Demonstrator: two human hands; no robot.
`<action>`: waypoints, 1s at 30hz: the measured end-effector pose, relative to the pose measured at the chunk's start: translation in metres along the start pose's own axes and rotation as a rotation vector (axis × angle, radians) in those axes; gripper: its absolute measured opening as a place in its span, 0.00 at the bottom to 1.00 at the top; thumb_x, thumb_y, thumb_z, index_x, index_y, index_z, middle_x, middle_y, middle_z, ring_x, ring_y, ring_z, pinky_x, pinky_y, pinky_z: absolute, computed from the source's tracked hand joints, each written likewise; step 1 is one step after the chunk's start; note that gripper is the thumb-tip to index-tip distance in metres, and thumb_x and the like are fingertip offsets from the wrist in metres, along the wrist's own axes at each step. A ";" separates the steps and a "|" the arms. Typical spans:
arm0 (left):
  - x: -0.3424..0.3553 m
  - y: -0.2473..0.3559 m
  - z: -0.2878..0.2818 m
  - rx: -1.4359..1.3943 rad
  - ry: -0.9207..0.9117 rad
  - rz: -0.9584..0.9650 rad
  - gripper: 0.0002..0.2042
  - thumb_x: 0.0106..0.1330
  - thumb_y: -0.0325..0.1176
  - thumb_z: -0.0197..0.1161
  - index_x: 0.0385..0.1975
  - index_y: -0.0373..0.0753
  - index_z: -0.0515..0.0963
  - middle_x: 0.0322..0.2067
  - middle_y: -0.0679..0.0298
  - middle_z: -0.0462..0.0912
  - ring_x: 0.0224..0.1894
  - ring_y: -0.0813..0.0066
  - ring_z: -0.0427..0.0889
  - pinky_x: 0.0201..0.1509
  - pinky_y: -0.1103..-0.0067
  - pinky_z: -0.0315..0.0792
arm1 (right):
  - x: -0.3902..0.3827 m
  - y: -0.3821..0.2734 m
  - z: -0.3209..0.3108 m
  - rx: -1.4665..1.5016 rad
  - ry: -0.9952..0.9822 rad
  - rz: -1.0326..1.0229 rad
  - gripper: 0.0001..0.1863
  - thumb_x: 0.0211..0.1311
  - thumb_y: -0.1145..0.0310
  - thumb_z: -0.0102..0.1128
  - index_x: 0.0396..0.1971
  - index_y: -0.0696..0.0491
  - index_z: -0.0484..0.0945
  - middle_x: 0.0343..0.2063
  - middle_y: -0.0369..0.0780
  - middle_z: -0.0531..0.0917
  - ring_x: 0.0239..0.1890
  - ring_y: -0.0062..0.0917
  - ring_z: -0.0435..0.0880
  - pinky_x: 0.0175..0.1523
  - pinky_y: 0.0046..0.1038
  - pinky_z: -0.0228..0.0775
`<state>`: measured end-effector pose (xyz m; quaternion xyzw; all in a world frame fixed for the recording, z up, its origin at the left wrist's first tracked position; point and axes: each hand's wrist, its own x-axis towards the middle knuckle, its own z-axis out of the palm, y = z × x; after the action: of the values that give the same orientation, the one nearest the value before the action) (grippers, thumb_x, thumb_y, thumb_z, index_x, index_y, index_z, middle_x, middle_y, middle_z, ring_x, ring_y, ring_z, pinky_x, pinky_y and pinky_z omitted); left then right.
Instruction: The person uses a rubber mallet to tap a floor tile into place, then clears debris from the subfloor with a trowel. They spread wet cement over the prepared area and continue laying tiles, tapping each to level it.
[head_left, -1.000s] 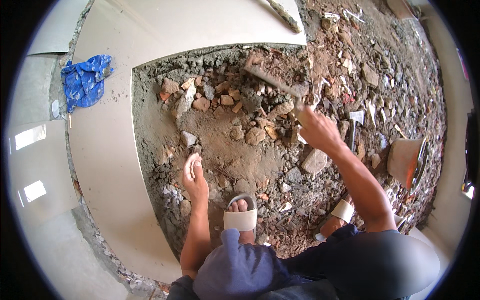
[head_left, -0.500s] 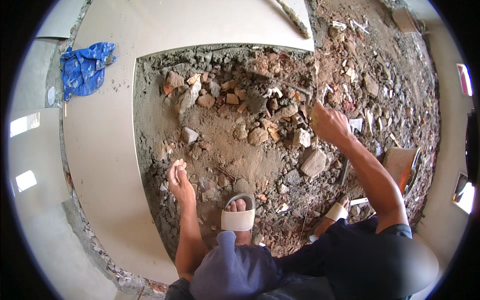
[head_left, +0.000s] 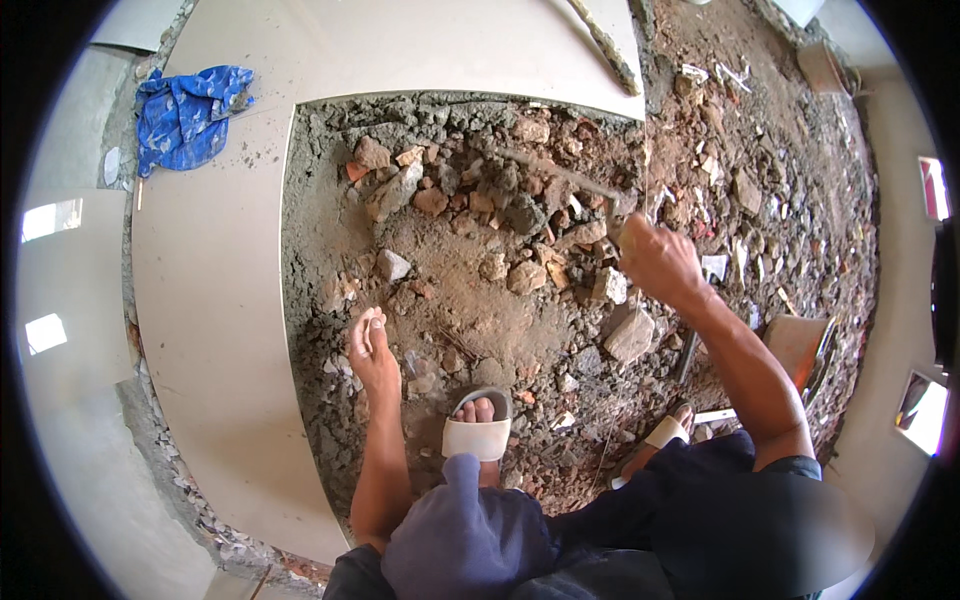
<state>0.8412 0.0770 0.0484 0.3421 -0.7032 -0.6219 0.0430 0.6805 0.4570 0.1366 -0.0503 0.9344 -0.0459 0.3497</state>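
Observation:
My right hand (head_left: 662, 262) is closed round the handle of a trowel, above the rubble on the right. The trowel's blade (head_left: 565, 176) points left and looks thin and smeared, over a band of broken stones (head_left: 430, 200). Nothing shows in my left hand (head_left: 375, 350), held loosely open with fingers slightly bent, over the left side of the rubble bed. Near it lie a pale stone (head_left: 393, 265) and bits of broken masonry. Wet grey mortar (head_left: 310, 200) lines the bed along the edge of the large pale tiles (head_left: 210, 300).
A blue crumpled plastic sheet (head_left: 190, 118) lies on the left tiles. A mortar-stained stick (head_left: 605, 45) rests on the far tile. At right are a tilted pan-like piece (head_left: 795, 345) and a dark bar (head_left: 687, 357). My sandalled foot (head_left: 477, 432) stands on the rubble.
The view has shifted slightly. The trowel's blade stays over the stones, and a grey lump near it sits a little differently. My left hand has stayed raised, its fingers slightly more bent.

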 end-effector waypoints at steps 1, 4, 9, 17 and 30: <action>-0.001 -0.001 0.001 -0.033 -0.002 0.019 0.17 0.72 0.34 0.51 0.53 0.27 0.69 0.52 0.50 0.76 0.55 0.65 0.75 0.60 0.74 0.67 | 0.004 0.001 -0.006 -0.023 0.148 0.007 0.11 0.65 0.70 0.46 0.44 0.59 0.67 0.23 0.41 0.78 0.16 0.20 0.73 0.14 0.21 0.65; -0.003 -0.006 -0.001 -0.035 -0.009 -0.008 0.18 0.72 0.35 0.51 0.54 0.26 0.69 0.53 0.48 0.75 0.57 0.64 0.75 0.62 0.75 0.68 | 0.046 -0.019 -0.006 -0.088 0.283 0.070 0.11 0.66 0.66 0.46 0.42 0.58 0.67 0.21 0.41 0.78 0.17 0.22 0.75 0.15 0.25 0.67; 0.002 -0.004 -0.016 -0.079 0.056 0.005 0.18 0.73 0.35 0.51 0.54 0.27 0.68 0.55 0.48 0.74 0.57 0.63 0.74 0.62 0.75 0.68 | 0.018 -0.035 0.043 -0.048 0.117 -0.088 0.10 0.58 0.70 0.47 0.39 0.57 0.66 0.22 0.44 0.79 0.19 0.27 0.79 0.19 0.30 0.72; 0.000 -0.002 -0.018 -0.051 0.082 0.032 0.16 0.72 0.32 0.52 0.54 0.30 0.69 0.52 0.51 0.76 0.55 0.65 0.75 0.61 0.75 0.69 | 0.078 -0.134 0.032 -0.225 0.336 -0.240 0.13 0.64 0.70 0.46 0.45 0.60 0.67 0.18 0.38 0.75 0.13 0.19 0.70 0.14 0.27 0.66; 0.022 -0.007 -0.032 -0.125 0.224 0.123 0.16 0.72 0.33 0.52 0.53 0.29 0.69 0.54 0.51 0.75 0.58 0.65 0.73 0.62 0.74 0.67 | 0.065 -0.196 0.017 0.087 -0.022 -0.174 0.09 0.66 0.67 0.47 0.41 0.56 0.66 0.22 0.36 0.76 0.15 0.16 0.69 0.15 0.23 0.66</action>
<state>0.8432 0.0383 0.0417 0.3623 -0.6734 -0.6186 0.1805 0.6549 0.2543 0.1057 -0.1163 0.9197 -0.1162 0.3566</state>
